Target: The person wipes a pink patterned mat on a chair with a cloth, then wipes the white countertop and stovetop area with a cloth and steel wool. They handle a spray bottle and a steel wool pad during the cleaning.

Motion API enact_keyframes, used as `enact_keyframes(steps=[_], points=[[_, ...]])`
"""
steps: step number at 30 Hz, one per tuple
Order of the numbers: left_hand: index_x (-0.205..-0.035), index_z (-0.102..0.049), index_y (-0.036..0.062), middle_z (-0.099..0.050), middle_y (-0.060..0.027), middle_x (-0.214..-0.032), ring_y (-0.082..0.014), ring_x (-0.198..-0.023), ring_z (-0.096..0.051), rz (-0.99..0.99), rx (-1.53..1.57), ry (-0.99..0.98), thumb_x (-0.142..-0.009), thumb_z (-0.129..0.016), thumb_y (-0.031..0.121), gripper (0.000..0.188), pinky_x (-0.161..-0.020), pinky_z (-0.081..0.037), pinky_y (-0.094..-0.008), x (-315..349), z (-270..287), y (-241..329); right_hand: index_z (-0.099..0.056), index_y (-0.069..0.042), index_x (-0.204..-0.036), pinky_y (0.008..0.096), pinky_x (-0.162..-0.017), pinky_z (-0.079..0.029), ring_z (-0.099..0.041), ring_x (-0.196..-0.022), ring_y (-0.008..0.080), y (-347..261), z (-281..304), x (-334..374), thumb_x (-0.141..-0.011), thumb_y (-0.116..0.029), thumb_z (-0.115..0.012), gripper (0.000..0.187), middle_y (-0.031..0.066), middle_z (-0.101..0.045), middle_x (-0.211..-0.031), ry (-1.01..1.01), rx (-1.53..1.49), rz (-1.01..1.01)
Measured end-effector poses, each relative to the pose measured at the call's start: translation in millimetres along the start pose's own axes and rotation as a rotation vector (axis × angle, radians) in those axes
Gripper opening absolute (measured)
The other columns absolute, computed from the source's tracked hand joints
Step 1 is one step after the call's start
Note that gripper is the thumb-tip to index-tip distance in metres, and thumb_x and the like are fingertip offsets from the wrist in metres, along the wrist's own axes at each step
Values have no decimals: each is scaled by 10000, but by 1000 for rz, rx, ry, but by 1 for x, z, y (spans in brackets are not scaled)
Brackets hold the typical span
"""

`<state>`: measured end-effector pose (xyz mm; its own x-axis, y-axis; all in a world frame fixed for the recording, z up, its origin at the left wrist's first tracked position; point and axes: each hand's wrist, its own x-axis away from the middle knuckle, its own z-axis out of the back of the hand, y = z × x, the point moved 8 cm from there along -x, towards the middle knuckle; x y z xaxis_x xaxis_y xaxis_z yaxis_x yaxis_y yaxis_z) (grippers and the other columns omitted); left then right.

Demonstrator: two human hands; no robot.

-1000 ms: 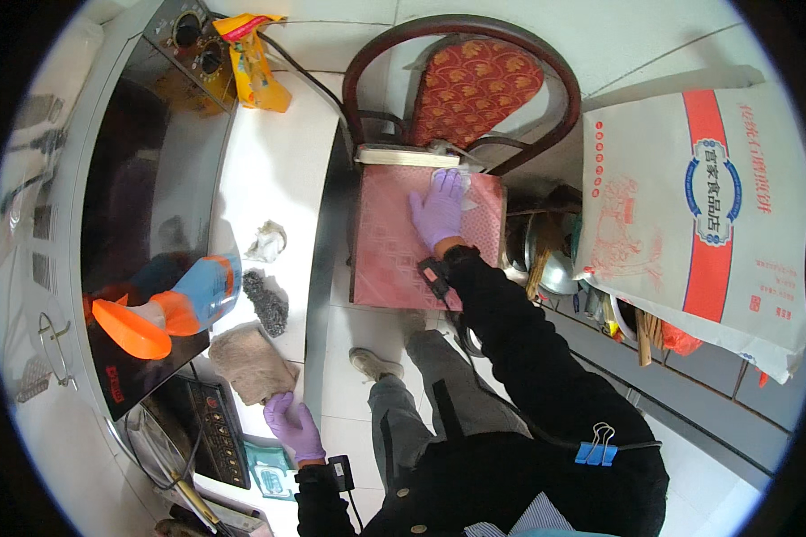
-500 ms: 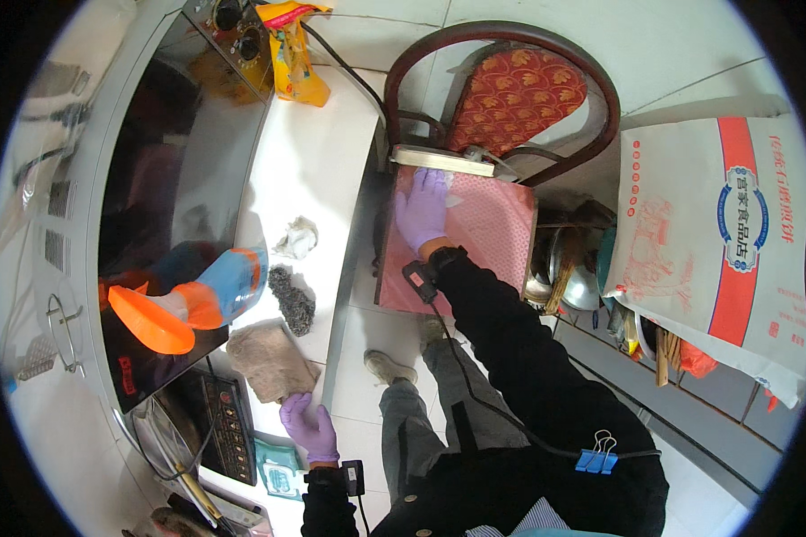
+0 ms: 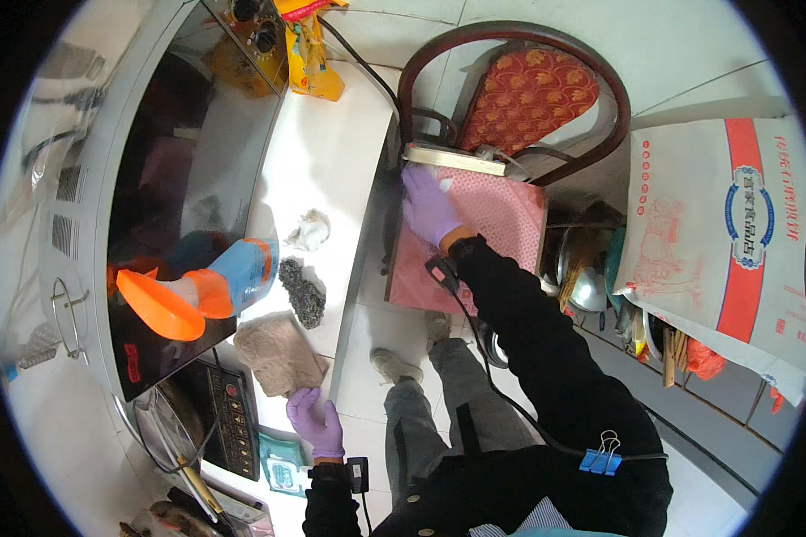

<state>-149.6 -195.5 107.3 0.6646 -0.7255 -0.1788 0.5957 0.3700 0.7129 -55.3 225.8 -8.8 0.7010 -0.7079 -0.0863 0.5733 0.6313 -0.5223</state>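
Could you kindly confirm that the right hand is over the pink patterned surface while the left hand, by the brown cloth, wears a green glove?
The left hand by the brown cloth wears a purple glove, not green, as the head view shows; the rest is right.

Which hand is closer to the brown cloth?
Left. The left hand is at the lower edge of the brown cloth; the right hand is farther off, up and to the right, on the pink surface.
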Motion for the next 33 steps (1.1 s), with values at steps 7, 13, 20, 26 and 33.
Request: enact_keyframes(steps=[7, 13, 20, 26, 33], points=[[-1048, -640, 43, -566, -129, -1108, -313, -1073, -535, 48, -56, -1, -760, -709, 55, 296, -976, -435, -417, -1, 2, -4, -294, 68, -1499, 435, -1240, -183, -238, -1477, 411, -40, -9, 83, -808, -79, -520, 742, 260, -267, -1579, -214, -35, 90], [-1025, -650, 37, -578, -129, -1102, -320, -1066, -541, -61, -9, 52, -752, -712, 49, 280, -976, -432, -420, -1, 7, 6, -524, 13, -1329, 425, -1091, -387, -514, -1269, 369, -46, -11, 125, -920, -94, -506, 422, 250, -540, -1337, -290, -277, 95], [-1015, -660, 38, -575, -130, -1120, -301, -1076, -547, 50, -43, 32, -759, -709, 45, 261, -976, -438, -405, 2, 4, -6, -639, -13, -983, 441, -654, -489, -615, -723, 328, 13, 50, 41, -986, -215, -517, 236, 197, -634, -856, 242, 175, 64], [-1015, -658, 40, -579, -129, -1121, -301, -1077, -550, 53, -55, 34, -761, -710, 44, 260, -973, -441, -407, 3, 3, -7, -632, -6, -1141, 417, -893, -493, -643, -997, 336, -13, -37, 91, -998, -295, -535, 336, 203, -675, -1058, -202, -384, -324], [-1008, -656, 52, -582, -129, -1121, -309, -1079, -553, 9, -48, 47, -761, -713, 45, 254, -979, -439, -419, 2, 4, -6, -556, 31, -1297, 380, -1065, -405, -543, -1194, 343, 69, 38, 155, -1013, -194, -469, 372, 214, -576, -1305, 54, -855, -519]])
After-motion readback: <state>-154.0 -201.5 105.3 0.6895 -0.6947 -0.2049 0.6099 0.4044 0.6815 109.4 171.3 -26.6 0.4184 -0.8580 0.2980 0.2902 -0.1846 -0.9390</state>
